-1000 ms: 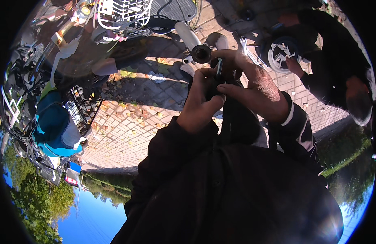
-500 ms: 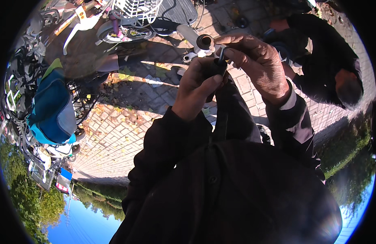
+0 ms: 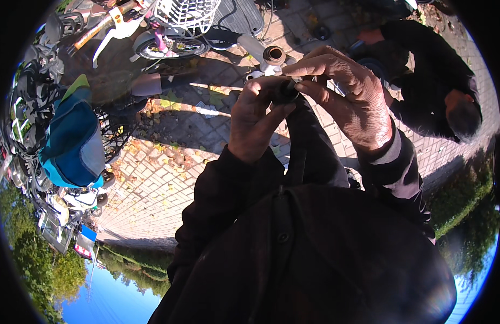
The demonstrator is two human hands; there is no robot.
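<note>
My left hand (image 3: pixel 255 116) is wrapped round a short black cylindrical part (image 3: pixel 285 92), held just below the open end of a silver metal tube (image 3: pixel 254 48). My right hand (image 3: pixel 351 97) arches over that part, thumb and forefinger pinching a small metal pin or bolt (image 3: pixel 295 83) at its upper end; the pin is mostly hidden by the fingertips. The tube's dark hollow end sits above both hands, with a white metal fitting (image 3: pixel 271 69) around it. My dark-trousered leg (image 3: pixel 309 146) shows beneath my hands.
Parked bicycles crowd the left, with a white basket (image 3: pixel 182 13), a white brake lever (image 3: pixel 107 40) and a teal fabric cover (image 3: pixel 71 140). Another person in black (image 3: pixel 431 70) bends down at the right. Brick paving (image 3: pixel 147 200) with scattered leaves runs underneath; a hedge (image 3: pixel 455 194) borders the right.
Compared with earlier, both hands have risen and the black part has tilted, so less of the pin shows. The view has shifted, and the person at right is bent at a slightly different position.
</note>
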